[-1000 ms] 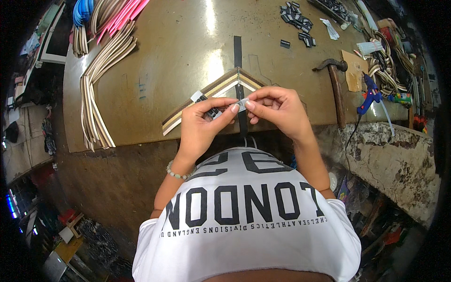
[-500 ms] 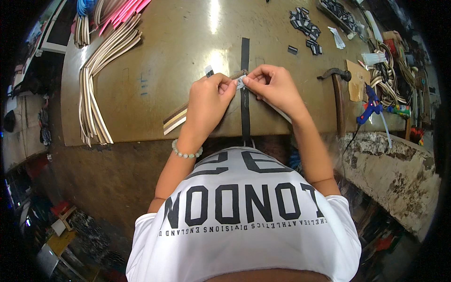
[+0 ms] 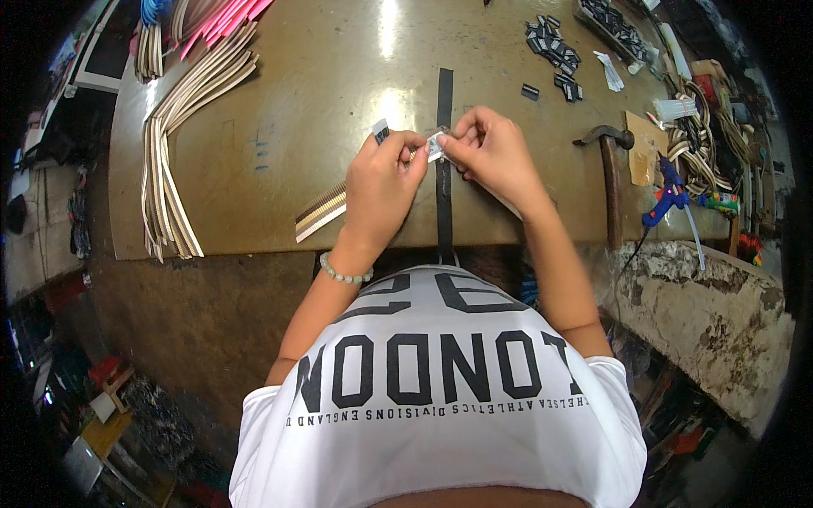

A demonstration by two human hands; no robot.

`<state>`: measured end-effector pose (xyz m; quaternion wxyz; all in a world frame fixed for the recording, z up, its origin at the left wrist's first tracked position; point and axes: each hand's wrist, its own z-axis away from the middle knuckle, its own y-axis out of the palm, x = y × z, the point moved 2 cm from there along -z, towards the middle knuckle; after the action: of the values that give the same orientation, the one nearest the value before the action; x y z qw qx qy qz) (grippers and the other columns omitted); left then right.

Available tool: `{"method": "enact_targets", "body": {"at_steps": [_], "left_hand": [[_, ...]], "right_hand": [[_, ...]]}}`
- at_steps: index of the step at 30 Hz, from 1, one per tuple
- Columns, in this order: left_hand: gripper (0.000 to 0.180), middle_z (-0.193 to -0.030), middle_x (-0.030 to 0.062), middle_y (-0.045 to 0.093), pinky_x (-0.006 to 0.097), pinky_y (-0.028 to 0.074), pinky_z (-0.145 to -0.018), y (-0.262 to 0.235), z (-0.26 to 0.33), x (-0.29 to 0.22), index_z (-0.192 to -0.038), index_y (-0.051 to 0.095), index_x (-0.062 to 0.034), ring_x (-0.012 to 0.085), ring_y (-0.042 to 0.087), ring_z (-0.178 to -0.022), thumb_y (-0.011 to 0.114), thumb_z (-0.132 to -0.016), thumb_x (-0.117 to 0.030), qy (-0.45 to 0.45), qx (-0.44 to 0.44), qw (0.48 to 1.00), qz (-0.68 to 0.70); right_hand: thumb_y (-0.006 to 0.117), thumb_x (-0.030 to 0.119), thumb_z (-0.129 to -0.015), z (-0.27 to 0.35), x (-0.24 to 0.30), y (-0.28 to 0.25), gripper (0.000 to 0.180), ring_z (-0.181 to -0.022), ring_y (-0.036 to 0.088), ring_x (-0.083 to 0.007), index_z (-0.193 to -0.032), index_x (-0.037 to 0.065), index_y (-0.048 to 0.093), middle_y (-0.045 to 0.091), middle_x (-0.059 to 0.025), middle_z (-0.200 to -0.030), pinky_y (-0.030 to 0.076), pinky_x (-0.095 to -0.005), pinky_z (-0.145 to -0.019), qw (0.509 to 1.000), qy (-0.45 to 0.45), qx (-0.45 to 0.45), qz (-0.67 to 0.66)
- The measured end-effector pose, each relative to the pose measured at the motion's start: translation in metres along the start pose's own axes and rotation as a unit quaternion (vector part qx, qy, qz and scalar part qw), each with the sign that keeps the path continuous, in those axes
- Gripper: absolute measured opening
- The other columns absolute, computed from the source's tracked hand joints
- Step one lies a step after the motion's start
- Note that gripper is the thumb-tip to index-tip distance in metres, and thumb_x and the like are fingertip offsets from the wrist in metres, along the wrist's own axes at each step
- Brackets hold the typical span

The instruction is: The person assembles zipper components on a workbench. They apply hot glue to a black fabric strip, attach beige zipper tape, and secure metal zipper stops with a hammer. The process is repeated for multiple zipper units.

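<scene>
Both of my hands meet over the near middle of the table. A small white label with dark print (image 3: 435, 147) is pinched between the fingertips of my right hand (image 3: 500, 157); my left fingertips touch its left side. My left hand (image 3: 381, 190) is closed, and a second small white-and-black label (image 3: 380, 130) sticks up from between its fingers. Under my hands lies a brown, tan and cream striped strap (image 3: 322, 212), its middle mostly hidden. It crosses a black strip (image 3: 445, 102) running from the table's near edge.
Bundles of cream and brown straps (image 3: 165, 161) lie at left, by pink strips (image 3: 224, 21). At right are a hammer (image 3: 611, 169), a blue glue gun (image 3: 669, 190) and brown cardboard (image 3: 644, 152). Small black labels (image 3: 555, 46) and a filled tray (image 3: 614, 25) sit at the far right.
My left hand has shifted slightly right and its wrist has turned a little. The white label between my fingertips is tilted more upright. My right fingers have lifted slightly.
</scene>
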<state>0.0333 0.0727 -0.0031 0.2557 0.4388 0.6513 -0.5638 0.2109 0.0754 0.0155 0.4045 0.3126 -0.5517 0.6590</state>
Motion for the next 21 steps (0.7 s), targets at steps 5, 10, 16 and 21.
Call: {"method": "enact_targets", "body": {"at_steps": [5,10,16,21], "left_hand": [[0.013,-0.076,0.0094,0.06,0.035,0.049,-0.058,0.001,0.001,0.001,-0.093,0.069,-0.0065,0.0233,0.061,-0.063,0.073,-0.081,-0.009,0.026,-0.009,1.0,0.004],[0.011,-0.069,0.0071,0.059,0.032,0.046,-0.057,0.003,0.0,0.001,-0.092,0.071,-0.0068,0.0196,0.056,-0.06,0.073,-0.081,-0.009,0.037,-0.017,0.999,-0.005],[0.012,-0.07,0.0099,0.06,0.035,0.047,-0.057,-0.001,0.0,0.001,-0.094,0.072,-0.0078,0.0229,0.059,-0.061,0.072,-0.082,-0.011,0.025,0.014,0.999,-0.024],[0.012,-0.061,0.0075,0.055,0.034,0.042,-0.054,0.0,-0.002,-0.001,-0.094,0.074,-0.0085,0.0205,0.051,-0.056,0.073,-0.083,-0.014,0.041,-0.011,0.999,-0.019]], "right_hand": [[0.073,0.012,-0.084,0.04,0.004,-0.017,0.03,-0.045,0.059,-0.0154,-0.087,0.004,0.044,0.058,-0.0088,-0.056,0.044,-0.0286,-0.043,0.989,0.104,0.08,0.075],[0.071,0.006,-0.081,0.064,0.016,0.009,0.028,-0.075,0.066,-0.037,-0.1,0.002,0.05,0.064,-0.0178,-0.078,0.053,-0.0391,-0.063,0.984,-0.084,0.06,0.148],[0.069,-0.001,-0.085,-0.005,0.011,-0.011,0.017,-0.073,0.067,-0.0171,-0.102,0.0,0.064,0.062,-0.0094,-0.09,0.054,-0.0276,-0.063,0.974,-0.223,0.005,0.036],[0.068,0.0,-0.089,-0.032,-0.005,-0.011,0.008,-0.065,0.063,-0.0082,-0.096,-0.004,0.067,0.061,-0.0043,-0.085,0.053,-0.0226,-0.059,0.984,-0.142,0.08,-0.068]]}}
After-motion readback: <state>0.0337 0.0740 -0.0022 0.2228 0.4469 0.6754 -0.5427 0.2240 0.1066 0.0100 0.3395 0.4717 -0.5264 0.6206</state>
